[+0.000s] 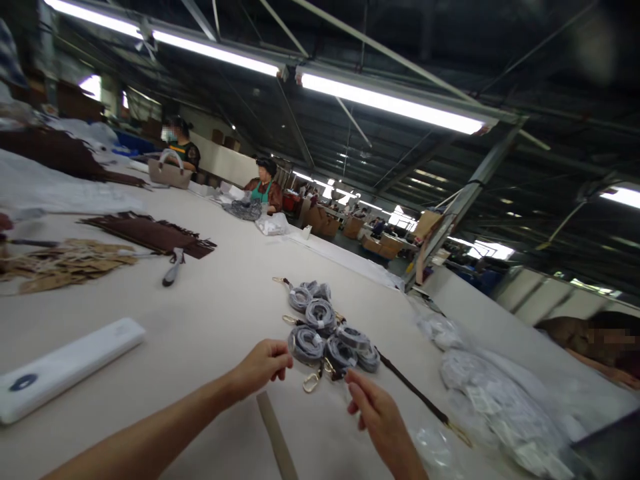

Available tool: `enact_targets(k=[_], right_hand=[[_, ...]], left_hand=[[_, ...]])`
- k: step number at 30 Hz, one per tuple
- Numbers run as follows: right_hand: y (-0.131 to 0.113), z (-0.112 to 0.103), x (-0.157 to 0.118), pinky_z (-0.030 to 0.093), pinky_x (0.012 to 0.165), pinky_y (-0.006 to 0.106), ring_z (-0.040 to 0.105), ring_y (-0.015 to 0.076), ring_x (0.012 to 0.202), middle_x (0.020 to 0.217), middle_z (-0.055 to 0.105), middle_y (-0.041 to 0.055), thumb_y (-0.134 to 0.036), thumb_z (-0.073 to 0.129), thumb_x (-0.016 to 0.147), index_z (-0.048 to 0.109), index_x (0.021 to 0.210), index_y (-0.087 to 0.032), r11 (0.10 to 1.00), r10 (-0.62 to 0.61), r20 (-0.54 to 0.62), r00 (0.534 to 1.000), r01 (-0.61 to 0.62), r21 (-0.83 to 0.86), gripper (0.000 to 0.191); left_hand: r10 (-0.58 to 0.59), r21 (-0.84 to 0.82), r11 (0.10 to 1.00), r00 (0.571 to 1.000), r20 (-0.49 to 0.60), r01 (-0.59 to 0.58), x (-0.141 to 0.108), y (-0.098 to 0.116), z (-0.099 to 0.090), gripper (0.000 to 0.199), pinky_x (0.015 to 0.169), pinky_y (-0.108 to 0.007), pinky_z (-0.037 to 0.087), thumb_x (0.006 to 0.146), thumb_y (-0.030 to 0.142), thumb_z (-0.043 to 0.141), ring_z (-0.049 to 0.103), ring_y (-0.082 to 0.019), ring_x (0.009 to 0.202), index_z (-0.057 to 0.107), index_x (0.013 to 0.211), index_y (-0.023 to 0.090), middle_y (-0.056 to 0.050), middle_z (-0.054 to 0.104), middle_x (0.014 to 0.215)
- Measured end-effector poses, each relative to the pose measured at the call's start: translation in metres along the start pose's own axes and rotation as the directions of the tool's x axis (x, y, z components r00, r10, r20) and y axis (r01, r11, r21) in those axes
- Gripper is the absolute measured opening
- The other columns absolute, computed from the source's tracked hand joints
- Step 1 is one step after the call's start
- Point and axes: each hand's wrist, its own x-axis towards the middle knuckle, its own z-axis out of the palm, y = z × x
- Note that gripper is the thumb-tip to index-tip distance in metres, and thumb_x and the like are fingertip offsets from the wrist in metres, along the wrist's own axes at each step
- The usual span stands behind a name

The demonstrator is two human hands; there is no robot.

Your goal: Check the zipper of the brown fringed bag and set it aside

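Several coiled grey straps [320,313] lie in a cluster on the pale table, apparently in clear wrapping, with white bands on some. Gold-coloured snap hooks [311,383] and dark ends stick out among them. At the cluster's near left edge is my left hand [265,367], its fingers curled closed; whatever may be inside is hidden. My right hand [373,407] hovers at the near right side, fingers loosely bent and apart, with nothing clear in them. Between my forearms runs a flat olive strip [277,437]. A dark strap [413,385] with a gold hook stretches out to the right.
Clear plastic bags [500,400] pile up on the right. A long white device [70,367] lies left. Farther off are brown fringed pieces [150,233], tan strips [75,263], a grey-handled tool [173,268] and a handbag [170,172]. Co-workers sit across the table and at right.
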Motion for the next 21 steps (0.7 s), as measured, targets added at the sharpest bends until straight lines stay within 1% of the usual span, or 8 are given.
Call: enact_targets(k=[2, 5, 9, 12, 14, 17, 19, 21], right_hand=[[-0.019, 0.018, -0.006, 0.045, 0.042, 0.027, 0.066, 0.0189, 0.065, 0.116, 0.068, 0.0129, -0.055, 0.062, 0.077, 0.063, 0.121, -0.019, 0.957, 0.084, 0.121, 0.989, -0.114, 0.268, 0.057], [-0.031, 0.029, -0.012, 0.051, 0.053, 0.027, 0.068, 0.0225, 0.085, 0.128, 0.062, 0.0130, -0.050, 0.072, 0.073, 0.058, 0.129, -0.023, 0.839, 0.118, 0.235, 0.965, -0.223, 0.496, 0.064], [-0.022, 0.021, -0.012, 0.055, 0.083, 0.039, 0.060, 0.0299, 0.115, 0.131, 0.061, 0.0076, -0.041, 0.082, 0.062, 0.066, 0.119, -0.028, 0.864, 0.096, 0.241, 0.966, -0.201, 0.462, 0.060], [-0.017, 0.019, -0.012, 0.053, 0.087, 0.041, 0.060, 0.0296, 0.114, 0.125, 0.065, 0.0069, -0.040, 0.077, 0.070, 0.068, 0.115, -0.029, 0.924, 0.009, 0.358, 0.934, -0.144, 0.353, 0.047], [-0.018, 0.020, -0.011, 0.055, 0.081, 0.038, 0.065, 0.0274, 0.104, 0.112, 0.070, 0.0077, -0.042, 0.072, 0.077, 0.070, 0.112, -0.027, 0.960, -0.064, 0.385, 0.921, -0.049, 0.276, 0.038], [-0.024, 0.018, -0.008, 0.052, 0.061, 0.028, 0.067, 0.0193, 0.074, 0.081, 0.071, 0.0053, -0.050, 0.063, 0.084, 0.072, 0.095, -0.021, 0.956, -0.138, 0.268, 0.953, 0.058, 0.287, 0.032], [-0.028, 0.011, -0.005, 0.046, 0.050, 0.023, 0.060, 0.0141, 0.059, 0.068, 0.065, 0.0023, -0.055, 0.058, 0.086, 0.069, 0.084, -0.019, 0.905, -0.114, 0.152, 0.982, 0.039, 0.423, 0.037], [-0.031, 0.002, -0.004, 0.042, 0.046, 0.020, 0.055, 0.0110, 0.054, 0.064, 0.062, 0.0001, -0.055, 0.062, 0.084, 0.066, 0.081, -0.018, 0.804, -0.060, 0.049, 0.997, 0.019, 0.594, 0.037]], left_hand=[[-0.015, -0.045, 0.999, 0.998, 0.061, 0.018, -0.007, -0.001, 0.017, 0.019, 0.048, -0.022, 0.029, 0.063, 0.034, 0.048, 0.039, -0.009, 0.046, 0.055, 0.066, 0.017, 0.005, 0.051, 0.049], [-0.052, -0.069, 0.996, 0.993, 0.105, 0.059, -0.014, -0.002, 0.032, 0.016, 0.047, -0.022, 0.028, 0.062, 0.032, 0.047, 0.039, -0.009, 0.045, 0.055, 0.064, 0.017, 0.006, 0.049, 0.046], [-0.047, -0.145, 0.987, 0.990, 0.135, 0.067, -0.020, 0.000, 0.038, 0.015, 0.049, -0.021, 0.030, 0.062, 0.031, 0.049, 0.041, -0.009, 0.046, 0.056, 0.064, 0.017, 0.006, 0.050, 0.047], [0.007, -0.175, 0.984, 0.986, 0.165, 0.022, -0.026, 0.005, 0.042, 0.015, 0.049, -0.021, 0.031, 0.064, 0.031, 0.051, 0.041, -0.009, 0.047, 0.057, 0.066, 0.017, 0.006, 0.050, 0.048], [0.024, -0.191, 0.981, 0.980, 0.199, 0.014, -0.032, 0.012, 0.046, 0.014, 0.050, -0.021, 0.033, 0.067, 0.030, 0.051, 0.043, -0.009, 0.048, 0.056, 0.067, 0.017, 0.005, 0.049, 0.050], [0.045, -0.133, 0.991, 0.951, 0.306, -0.004, -0.036, 0.021, 0.047, 0.022, 0.053, -0.021, 0.038, 0.079, 0.032, 0.046, 0.049, -0.011, 0.052, 0.059, 0.072, 0.016, 0.002, 0.055, 0.057], [0.132, 0.078, 0.984, 0.947, 0.294, -0.161, -0.028, 0.022, 0.045, 0.027, 0.061, -0.023, 0.043, 0.088, 0.028, 0.040, 0.056, -0.014, 0.064, 0.063, 0.082, 0.016, -0.002, 0.063, 0.071], [0.301, 0.426, 0.820, 0.921, 0.249, -0.383, -0.010, 0.018, 0.042, 0.024, 0.073, -0.027, 0.045, 0.089, 0.018, 0.042, 0.059, -0.018, 0.083, 0.065, 0.096, 0.018, -0.006, 0.067, 0.089]])
